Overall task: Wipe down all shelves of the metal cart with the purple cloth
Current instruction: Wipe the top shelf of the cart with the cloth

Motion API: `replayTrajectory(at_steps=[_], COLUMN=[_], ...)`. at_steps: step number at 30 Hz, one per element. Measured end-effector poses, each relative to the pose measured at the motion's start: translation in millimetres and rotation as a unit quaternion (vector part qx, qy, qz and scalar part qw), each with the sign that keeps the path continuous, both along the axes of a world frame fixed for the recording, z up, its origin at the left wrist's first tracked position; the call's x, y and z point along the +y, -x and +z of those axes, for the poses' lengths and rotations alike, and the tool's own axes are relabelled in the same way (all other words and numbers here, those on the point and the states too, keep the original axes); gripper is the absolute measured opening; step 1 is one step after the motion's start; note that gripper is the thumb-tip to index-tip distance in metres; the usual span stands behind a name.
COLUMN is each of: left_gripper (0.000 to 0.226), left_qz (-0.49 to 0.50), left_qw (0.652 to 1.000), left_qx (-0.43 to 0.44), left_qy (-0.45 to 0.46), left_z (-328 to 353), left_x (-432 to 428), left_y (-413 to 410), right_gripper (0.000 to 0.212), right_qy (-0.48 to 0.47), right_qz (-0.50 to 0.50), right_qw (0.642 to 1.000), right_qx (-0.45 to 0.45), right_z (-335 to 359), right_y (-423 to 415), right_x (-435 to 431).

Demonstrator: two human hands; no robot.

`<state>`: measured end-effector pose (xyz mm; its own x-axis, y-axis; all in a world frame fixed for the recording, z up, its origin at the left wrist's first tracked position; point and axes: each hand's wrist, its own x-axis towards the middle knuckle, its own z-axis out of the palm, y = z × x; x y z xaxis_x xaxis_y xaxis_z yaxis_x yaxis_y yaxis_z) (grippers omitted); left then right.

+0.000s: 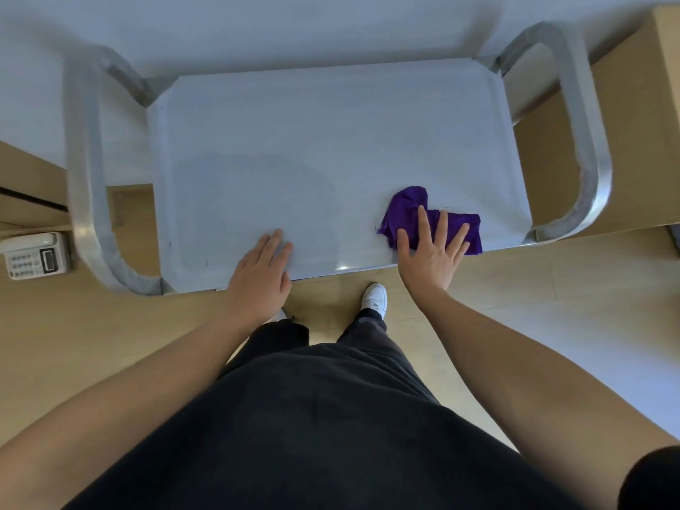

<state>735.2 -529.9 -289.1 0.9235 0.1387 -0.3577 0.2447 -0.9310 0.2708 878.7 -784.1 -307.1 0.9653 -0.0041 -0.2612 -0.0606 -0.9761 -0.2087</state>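
While the right hand (430, 252) lies flat on the purple cloth (408, 207), fingers straight and spread, the cloth sits bunched near the right front corner of the top shelf (312, 134).

- Left hand (263, 268): flat, fingers close together, pressing the shelf's near edge left of centre; well apart from the cloth.
- Metal cart (588, 115): looped handle at each end; lower shelves hidden beneath the top one.
- Shelf surface: a faint darker patch near the middle; damp or shadow, cannot tell.
- Floor items: telephone (35, 255) at left, white shoe (374, 298) just below the shelf edge.

Step judged in hand: wiping the top shelf. To do it well, spread the cloth fuller under the palm, press evenly, run overlapping passes out to the far corners and raised rim, and brace the cart with the left hand.
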Motion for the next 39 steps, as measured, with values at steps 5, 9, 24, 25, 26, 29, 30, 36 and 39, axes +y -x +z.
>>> replayTrajectory(at_steps=[5,9,24,25,26,29,30,36,39], left_gripper=[0.052,0.052,0.058,0.059,0.059,0.063,0.064,0.068,0.068], left_qz=[-0.002,-0.009,0.080,0.078,0.078,0.092,0.096,0.095,0.095], left_qw=[1.000,1.000,0.997,0.997,0.997,0.995,0.994,0.995,0.995], left_qx=[-0.004,-0.003,0.004,0.004,0.002,-0.002,-0.001,-0.002,-0.004], left_qy=[0.001,0.000,0.009,0.013,0.019,0.042,0.046,0.037,0.030], left_z=[0.2,3.5,-0.6,-1.1,-1.4,-0.7,-1.3,-5.6,-8.1], left_x=[35.3,61.4,122.9,125.5,127.3,130.8,132.8,142.1,141.3], left_y=[20.1,32.6,58.3,60.9,63.0,64.2,64.2,62.3,59.3], right_gripper=[0.062,0.062,0.062,0.062,0.062,0.058,0.057,0.053,0.050], right_qy=[-0.003,0.006,0.002,-0.001,-0.001,0.005,0.007,0.014,-0.004], right_qz=[0.023,0.046,0.259,0.287,0.313,0.339,0.340,0.356,0.349], right_qw=[1.000,0.999,0.965,0.957,0.949,0.941,0.940,0.934,0.937], right_qx=[0.005,0.017,0.034,0.031,0.029,0.025,0.023,0.019,0.009], right_z=[1.6,4.0,11.2,10.9,10.4,8.6,7.9,1.5,-0.2], right_y=[29.6,48.0,119.9,123.5,126.4,125.8,121.6,73.9,71.3], right_x=[40.2,67.8,201.9,210.2,218.4,238.2,243.8,280.6,281.0])
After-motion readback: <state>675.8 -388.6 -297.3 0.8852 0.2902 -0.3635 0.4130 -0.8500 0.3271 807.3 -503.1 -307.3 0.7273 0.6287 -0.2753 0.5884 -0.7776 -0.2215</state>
